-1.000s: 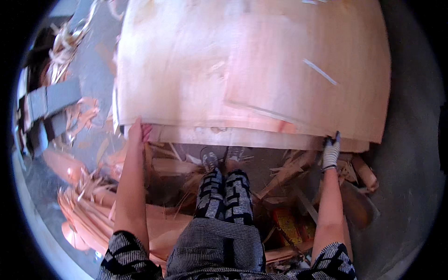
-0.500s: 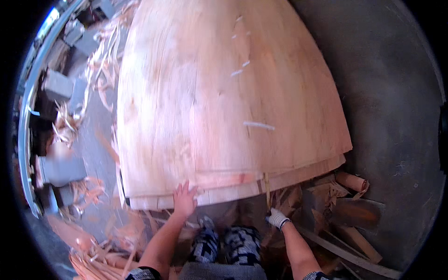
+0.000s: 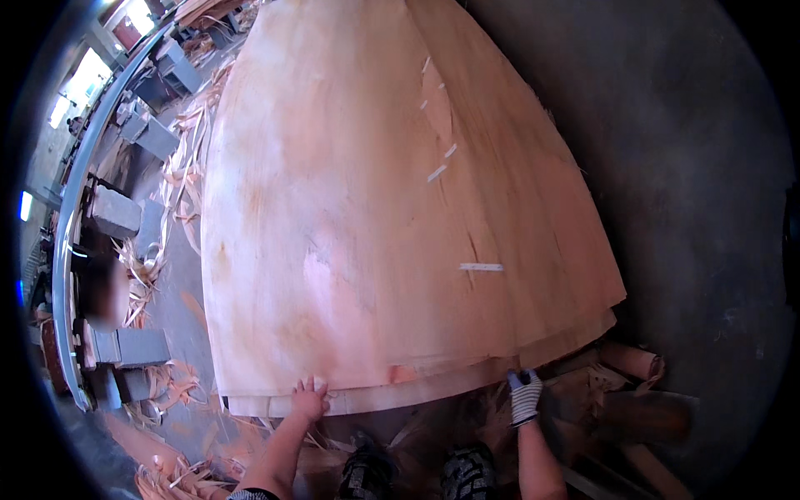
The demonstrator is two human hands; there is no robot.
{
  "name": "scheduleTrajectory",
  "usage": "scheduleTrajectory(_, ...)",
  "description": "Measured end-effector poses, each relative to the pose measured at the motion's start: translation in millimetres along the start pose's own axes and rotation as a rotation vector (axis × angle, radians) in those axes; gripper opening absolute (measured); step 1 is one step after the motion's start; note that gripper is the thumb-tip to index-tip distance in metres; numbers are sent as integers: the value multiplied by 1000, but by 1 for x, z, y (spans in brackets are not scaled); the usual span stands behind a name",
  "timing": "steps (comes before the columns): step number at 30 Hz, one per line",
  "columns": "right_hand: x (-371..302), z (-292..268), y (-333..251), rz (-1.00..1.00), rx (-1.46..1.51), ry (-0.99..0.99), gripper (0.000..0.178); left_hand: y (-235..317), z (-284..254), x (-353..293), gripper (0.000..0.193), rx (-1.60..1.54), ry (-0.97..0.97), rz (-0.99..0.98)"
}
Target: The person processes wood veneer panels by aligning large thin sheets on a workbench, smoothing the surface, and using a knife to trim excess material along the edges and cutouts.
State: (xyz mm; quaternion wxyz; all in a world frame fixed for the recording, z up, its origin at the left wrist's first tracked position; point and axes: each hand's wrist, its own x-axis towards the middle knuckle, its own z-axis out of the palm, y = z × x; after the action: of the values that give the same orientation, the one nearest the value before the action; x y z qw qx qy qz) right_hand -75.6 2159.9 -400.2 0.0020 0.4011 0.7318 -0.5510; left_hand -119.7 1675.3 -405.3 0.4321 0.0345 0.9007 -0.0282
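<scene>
A large pale wood veneer sheet (image 3: 350,250) spreads out before me, on top of other sheets whose edge (image 3: 350,406) sticks out along the near side. My left hand (image 3: 310,400) is bare and lies at the near edge, left of the middle, fingers apart on the veneer. My right hand (image 3: 525,398), in a striped knit glove with dark fingertips, is closed at the same edge further right. Just above its fingers shows a short brown end of a thin strip (image 3: 514,364); the rest is hidden. White tape pieces (image 3: 481,267) mark the sheet.
Veneer scraps and a rolled piece (image 3: 632,362) lie at the right front. Shavings (image 3: 183,167) litter the floor on the left, beside grey blocks (image 3: 115,212) and a long metal rail (image 3: 68,225). Dark grey floor (image 3: 700,208) runs along the right.
My right hand has moved up to the sheet's edge, so less of the thin strip shows. My left hand stays at the near edge. The view has shifted, and a lengthwise crease now shows in the sheet.
</scene>
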Motion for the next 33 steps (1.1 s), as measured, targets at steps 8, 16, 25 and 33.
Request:
scheduleTrajectory(8, 32, -127, 50, -72, -866, 296, 33, -30, 16, 7, 58, 143, -36, 69)
scheduleTrajectory(16, 118, -168, 14, 23, -779, 241, 34, 4, -27, 17, 44, 161, -152, -3)
scheduleTrajectory(25, 183, -216, -90, 199, -337, -106, 28, 6, -42, -2, 39, -71, -32, -110)
scheduleTrajectory(33, 105, -232, -160, 74, -308, -110, 30, 44, -108, -17, 43, -231, 136, 38)
